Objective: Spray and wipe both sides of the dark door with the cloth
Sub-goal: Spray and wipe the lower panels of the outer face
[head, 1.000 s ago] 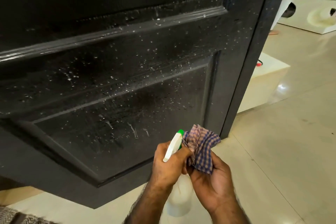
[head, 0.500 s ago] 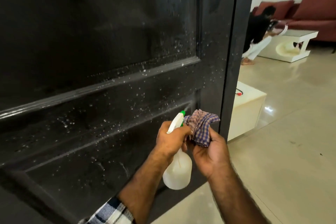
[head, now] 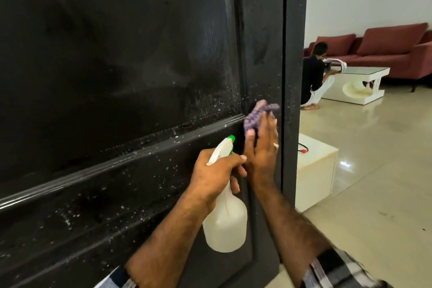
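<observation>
The dark door (head: 117,65) fills my view, beaded with spray around the moulding and the stile near its open edge. My right hand (head: 260,147) presses the checked cloth (head: 327,112) flat against that stile, fingers straight, the cloth bunched under the fingertips. My left hand (head: 216,170) has its grip wrapped round the neck of the spray bottle (head: 225,224), which hangs close to the panel.

I see two risks. The cloth is wadded small, so it may smear droplets rather than lift them, and it could slip out from under flat fingers. Pressing near the free edge could also swing the door. Beyond it, a person (head: 313,77) crouches by a white table (head: 364,82), well apart.
</observation>
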The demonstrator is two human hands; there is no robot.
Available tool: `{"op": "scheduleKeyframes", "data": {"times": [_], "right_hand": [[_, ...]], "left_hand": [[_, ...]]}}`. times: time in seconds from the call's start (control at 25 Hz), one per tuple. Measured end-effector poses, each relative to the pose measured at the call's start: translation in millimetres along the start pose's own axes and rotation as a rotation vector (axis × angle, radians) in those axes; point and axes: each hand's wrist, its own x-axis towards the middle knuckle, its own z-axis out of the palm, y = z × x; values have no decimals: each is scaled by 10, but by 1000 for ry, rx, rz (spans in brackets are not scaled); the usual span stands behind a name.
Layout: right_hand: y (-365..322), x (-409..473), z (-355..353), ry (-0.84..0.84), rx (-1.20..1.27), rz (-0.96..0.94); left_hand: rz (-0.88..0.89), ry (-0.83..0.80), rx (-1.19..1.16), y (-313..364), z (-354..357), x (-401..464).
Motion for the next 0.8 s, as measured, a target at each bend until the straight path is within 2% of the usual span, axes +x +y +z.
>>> {"op": "scheduleKeyframes", "data": {"times": [0.04,0.08,0.16,0.2,0.28,0.36,0.44,0.52,0.56,0.64,0.68,0.76,0.8], "right_hand": [[441,-386,-12,64,-72,-34],[645,-579,-60,59,-174,-161],[913,-759,-88,-65,-175,-292],[902,-664,-31,-26,-117,-232],[770,-367,-107,-1,16,101],[532,300,-175,50,115,226],[53,665,-153,30,54,28],[133,474,-70,44,-40,-222],[325,216,-63,44,-59,-224],[722,-402,-112,1,-33,-47],[783,-546,-164,-15,25,109],[622,-363,-171,-40,115,404],[408,-67,-169,-42,128,456]], "left_hand": [[21,16,-15,98,-32,39],[41,31,-30,177,-73,80],[52,69,-57,295,-146,143],[53,75,-48,345,-176,165],[60,76,-25,445,-210,187],[76,71,-18,534,-232,195],[104,71,-25,618,-245,218],[125,87,-46,698,-248,218],[125,86,-52,728,-235,192],[131,89,-36,738,-202,150],[134,92,-21,751,-177,124],[135,99,-15,783,-129,91],[136,104,-13,806,-110,91]]}}
